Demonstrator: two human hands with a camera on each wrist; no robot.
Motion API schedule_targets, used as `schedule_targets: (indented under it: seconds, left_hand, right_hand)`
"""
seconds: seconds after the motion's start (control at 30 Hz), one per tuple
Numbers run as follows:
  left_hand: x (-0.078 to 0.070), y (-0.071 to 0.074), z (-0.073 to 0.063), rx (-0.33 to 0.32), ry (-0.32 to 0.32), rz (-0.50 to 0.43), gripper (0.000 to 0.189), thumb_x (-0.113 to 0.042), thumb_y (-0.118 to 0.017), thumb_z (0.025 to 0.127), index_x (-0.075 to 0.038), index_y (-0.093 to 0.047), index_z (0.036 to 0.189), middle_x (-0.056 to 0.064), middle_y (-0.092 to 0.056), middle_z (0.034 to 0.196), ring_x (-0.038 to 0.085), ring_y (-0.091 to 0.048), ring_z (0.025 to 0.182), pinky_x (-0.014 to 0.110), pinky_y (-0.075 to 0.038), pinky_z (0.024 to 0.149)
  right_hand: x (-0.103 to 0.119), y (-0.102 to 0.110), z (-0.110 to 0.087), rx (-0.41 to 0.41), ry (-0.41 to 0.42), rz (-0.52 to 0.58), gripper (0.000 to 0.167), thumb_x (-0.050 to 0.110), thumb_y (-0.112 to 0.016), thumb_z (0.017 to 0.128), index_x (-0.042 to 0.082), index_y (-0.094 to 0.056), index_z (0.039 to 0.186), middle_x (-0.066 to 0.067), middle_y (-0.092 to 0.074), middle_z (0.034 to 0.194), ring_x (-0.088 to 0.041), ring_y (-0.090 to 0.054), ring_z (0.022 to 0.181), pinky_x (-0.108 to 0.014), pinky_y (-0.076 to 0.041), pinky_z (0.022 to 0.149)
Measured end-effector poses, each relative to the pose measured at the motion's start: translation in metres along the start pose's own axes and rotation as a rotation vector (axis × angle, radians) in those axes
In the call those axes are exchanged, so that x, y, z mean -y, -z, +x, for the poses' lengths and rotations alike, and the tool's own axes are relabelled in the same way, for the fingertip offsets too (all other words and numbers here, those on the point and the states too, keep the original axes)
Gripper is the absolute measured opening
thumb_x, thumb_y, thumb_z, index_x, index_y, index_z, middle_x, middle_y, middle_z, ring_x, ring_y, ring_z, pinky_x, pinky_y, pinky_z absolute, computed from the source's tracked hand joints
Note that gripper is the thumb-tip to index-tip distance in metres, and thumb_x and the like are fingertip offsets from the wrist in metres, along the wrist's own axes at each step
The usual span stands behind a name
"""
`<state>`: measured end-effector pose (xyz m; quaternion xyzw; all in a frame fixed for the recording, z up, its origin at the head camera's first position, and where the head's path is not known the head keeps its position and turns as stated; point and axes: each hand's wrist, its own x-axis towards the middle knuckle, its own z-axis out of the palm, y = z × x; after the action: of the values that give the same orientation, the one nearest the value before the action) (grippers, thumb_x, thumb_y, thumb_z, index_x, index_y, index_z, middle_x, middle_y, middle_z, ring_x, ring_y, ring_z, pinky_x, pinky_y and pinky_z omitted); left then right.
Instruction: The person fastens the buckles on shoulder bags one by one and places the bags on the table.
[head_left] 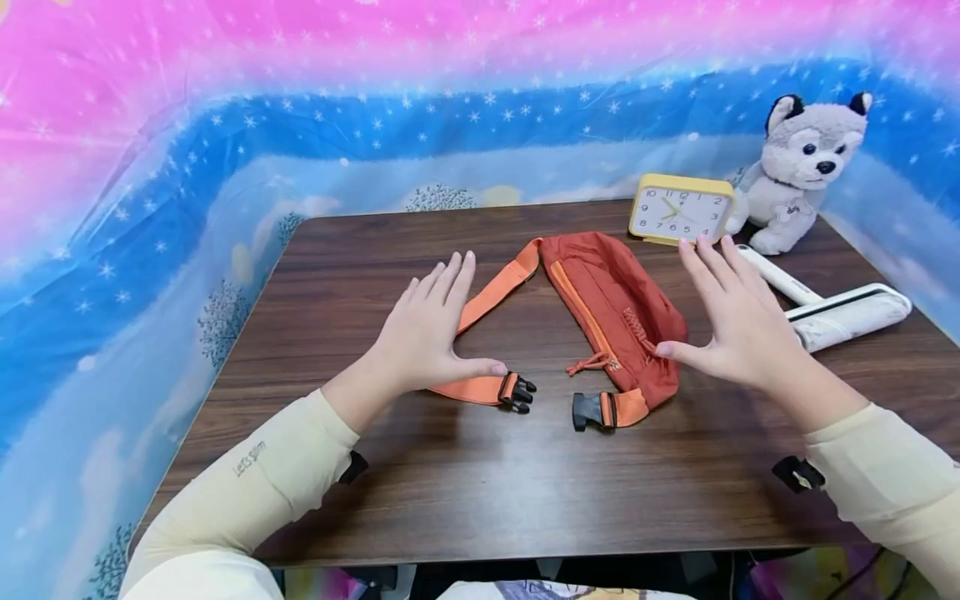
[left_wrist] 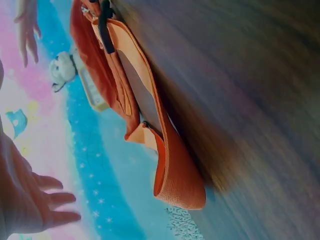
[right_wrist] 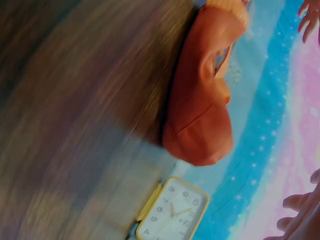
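Note:
A rust-red waist bag (head_left: 611,308) lies on the table, its orange strap (head_left: 501,293) looping out to the left. The two halves of its black buckle are apart: the pronged half (head_left: 517,392) on the left, the socket half (head_left: 587,412) on the right. My left hand (head_left: 427,333) is held above the strap, fingers straight and thumb spread. Over the bag's right side hovers my right hand (head_left: 738,325), its fingers extended too. Neither hand holds anything. In the left wrist view the strap (left_wrist: 182,175) stands on edge; the right wrist view shows the bag's rounded end (right_wrist: 200,135).
A yellow-framed clock (head_left: 681,208) stands at the back right, beside a grey and white plush husky (head_left: 806,175). A white handled object (head_left: 851,317) lies at the right, partly behind my right hand. A patterned cloth (head_left: 360,125) hangs around the wooden table (head_left: 480,500).

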<state>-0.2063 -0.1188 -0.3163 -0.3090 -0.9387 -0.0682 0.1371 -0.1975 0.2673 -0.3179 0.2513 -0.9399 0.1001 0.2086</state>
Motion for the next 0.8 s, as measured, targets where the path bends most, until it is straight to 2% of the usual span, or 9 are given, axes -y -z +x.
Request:
schedule_targets:
  seconds: [0.13, 0.23, 0.47, 0.63, 0.8]
  left_hand:
    - [-0.004, -0.002, -0.002, -0.047, -0.104, -0.050, 0.123, -0.085, -0.047, 0.067, -0.009, 0.004, 0.150, 0.015, -0.015, 0.153, 0.032, -0.025, 0.136, 0.046, -0.026, 0.105]
    - [-0.007, -0.004, -0.004, -0.055, -0.145, -0.093, 0.124, -0.084, -0.049, 0.066, -0.008, 0.000, 0.150, 0.014, -0.016, 0.153, 0.033, -0.029, 0.133, 0.045, -0.030, 0.103]
    - [-0.013, -0.007, -0.007, -0.038, -0.163, -0.166, 0.123, -0.083, -0.053, 0.065, -0.011, -0.003, 0.151, 0.013, -0.015, 0.153, 0.031, -0.028, 0.133, 0.044, -0.030, 0.103]
    - [-0.015, -0.011, -0.008, -0.041, -0.184, -0.193, 0.123, -0.082, -0.056, 0.064, -0.009, -0.009, 0.151, 0.013, -0.019, 0.152, 0.030, -0.030, 0.132, 0.043, -0.032, 0.102]
    - [-0.017, -0.015, -0.010, -0.003, -0.194, -0.175, 0.122, -0.081, -0.056, 0.064, -0.007, -0.012, 0.150, 0.014, -0.025, 0.149, 0.031, -0.035, 0.128, 0.043, -0.037, 0.098]
  right_hand:
    - [0.008, 0.000, 0.000, -0.037, 0.078, 0.127, 0.115, 0.048, -0.078, 0.067, 0.011, -0.009, 0.151, -0.012, -0.014, 0.154, -0.032, -0.007, 0.140, -0.046, -0.008, 0.110]
    - [0.013, -0.002, 0.000, -0.048, 0.127, 0.213, 0.116, 0.044, -0.080, 0.065, 0.009, -0.010, 0.151, -0.013, -0.015, 0.154, -0.031, -0.010, 0.140, -0.045, -0.012, 0.110]
    - [0.022, -0.007, -0.001, -0.044, 0.210, 0.356, 0.114, 0.052, -0.077, 0.068, 0.006, -0.014, 0.150, -0.016, -0.017, 0.153, -0.033, -0.012, 0.139, -0.048, -0.009, 0.110]
    - [0.028, -0.009, 0.000, -0.039, 0.234, 0.408, 0.114, 0.048, -0.082, 0.065, 0.006, -0.018, 0.150, -0.015, -0.022, 0.151, -0.034, -0.017, 0.138, -0.043, -0.013, 0.110]
    - [0.032, -0.014, 0.000, -0.033, 0.270, 0.429, 0.115, 0.043, -0.086, 0.061, 0.004, -0.022, 0.148, -0.016, -0.026, 0.149, -0.032, -0.023, 0.136, -0.036, -0.017, 0.109]
